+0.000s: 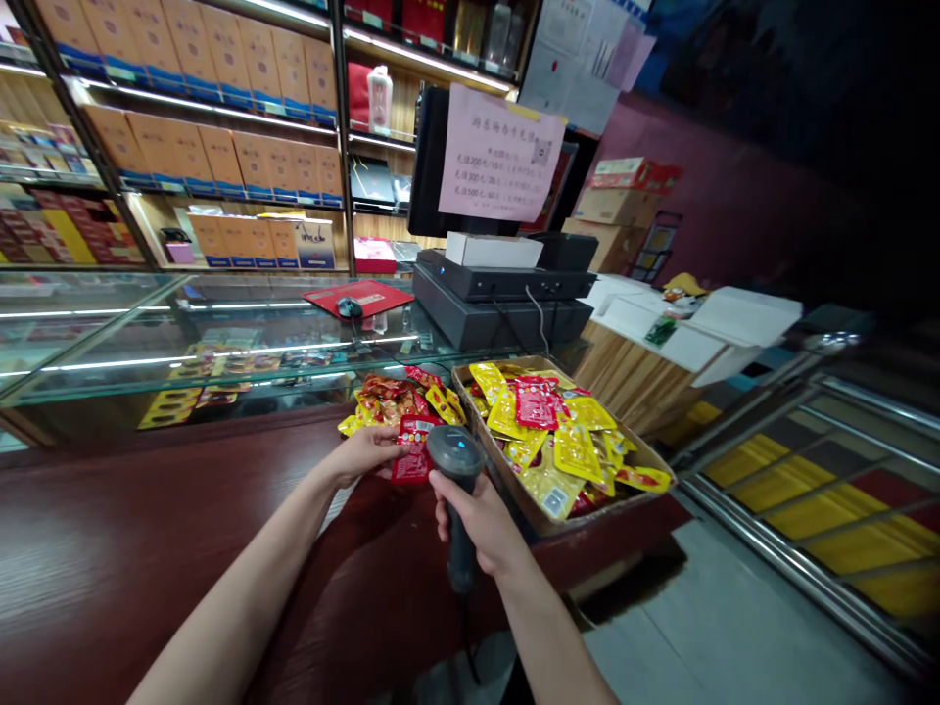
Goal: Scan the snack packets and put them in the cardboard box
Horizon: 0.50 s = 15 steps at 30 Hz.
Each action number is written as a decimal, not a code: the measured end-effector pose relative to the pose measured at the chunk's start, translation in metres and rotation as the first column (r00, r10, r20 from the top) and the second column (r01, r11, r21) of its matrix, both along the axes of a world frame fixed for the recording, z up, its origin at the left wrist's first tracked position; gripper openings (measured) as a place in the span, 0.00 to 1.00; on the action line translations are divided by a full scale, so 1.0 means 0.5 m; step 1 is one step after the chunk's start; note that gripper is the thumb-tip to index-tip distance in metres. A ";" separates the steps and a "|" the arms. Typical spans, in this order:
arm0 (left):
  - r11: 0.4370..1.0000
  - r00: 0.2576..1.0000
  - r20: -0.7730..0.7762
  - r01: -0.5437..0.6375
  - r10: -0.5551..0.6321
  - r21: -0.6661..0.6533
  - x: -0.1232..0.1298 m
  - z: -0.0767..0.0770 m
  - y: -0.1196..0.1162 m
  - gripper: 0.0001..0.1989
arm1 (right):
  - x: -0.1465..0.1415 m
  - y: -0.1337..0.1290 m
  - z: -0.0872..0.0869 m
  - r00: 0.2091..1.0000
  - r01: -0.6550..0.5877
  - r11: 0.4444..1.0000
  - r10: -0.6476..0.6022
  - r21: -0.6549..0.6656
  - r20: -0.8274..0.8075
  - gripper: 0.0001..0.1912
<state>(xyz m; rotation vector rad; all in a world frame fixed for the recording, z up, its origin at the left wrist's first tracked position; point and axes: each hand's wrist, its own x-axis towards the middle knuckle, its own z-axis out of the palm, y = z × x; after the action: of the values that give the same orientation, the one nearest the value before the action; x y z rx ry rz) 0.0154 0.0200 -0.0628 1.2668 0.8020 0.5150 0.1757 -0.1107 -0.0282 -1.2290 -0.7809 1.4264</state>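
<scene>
My left hand (369, 453) is closed on the edge of a red snack packet (413, 452), whose printed back with a barcode faces me. In my right hand (485, 519) is a dark barcode scanner (456, 455), gripped by its handle, with a small blue light on top. The scanner head is close beside the packet and covers part of its right side. Just beyond my left hand lies a loose pile of red and yellow snack packets (389, 397). To the right stands an open cardboard box (476, 426) filled with similar packets.
A dark red wooden counter (183, 548) lies beneath my arms. Behind it are a glass display case (220, 323), a red mouse pad (382, 297) with a mouse (349, 307), and a monitor (430, 166) bearing a paper notice. A metal railing (800, 529) runs at the right.
</scene>
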 end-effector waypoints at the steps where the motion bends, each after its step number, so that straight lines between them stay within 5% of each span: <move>1: 1.000 1.000 -0.006 0.010 -0.010 0.003 0.002 -0.001 -0.002 0.26 | -0.001 0.000 -0.003 1.000 -0.005 1.000 0.005 -0.002 0.006 0.19; 15: 0.999 0.999 0.002 0.035 -0.035 -0.014 0.005 -0.005 -0.003 0.25 | -0.014 -0.001 -0.007 0.999 -0.029 0.999 0.028 0.018 0.036 0.19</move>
<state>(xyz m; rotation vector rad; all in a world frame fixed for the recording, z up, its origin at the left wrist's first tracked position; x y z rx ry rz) 0.0177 0.0186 -0.0651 1.2650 0.7799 0.4813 0.1689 -0.1115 -0.0319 -1.2360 -0.8375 1.4207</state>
